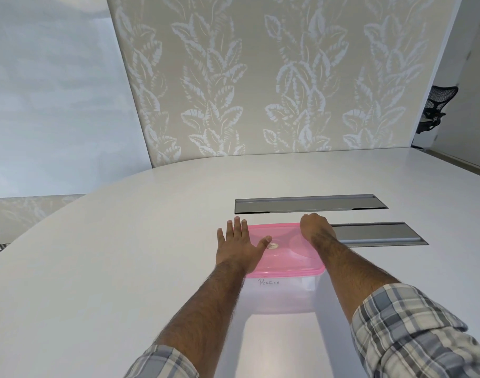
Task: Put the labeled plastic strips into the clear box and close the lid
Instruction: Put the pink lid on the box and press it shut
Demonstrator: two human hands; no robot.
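A clear box (282, 296) with a pink lid (285, 255) stands on the white table (124, 268) in front of me; the word "Penguin" is written on its near wall. The lid lies on top of the box. My left hand (240, 245) rests flat on the lid's left part, fingers spread. My right hand (316, 227) presses on the lid's far right corner with its fingers curled down over the edge. Strips are not clearly visible through the box wall.
Two grey metal cable hatches (309, 203) (378, 233) are set into the table just beyond and to the right of the box. A leaf-patterned wall stands behind the table. A black office chair (435, 107) is at the far right.
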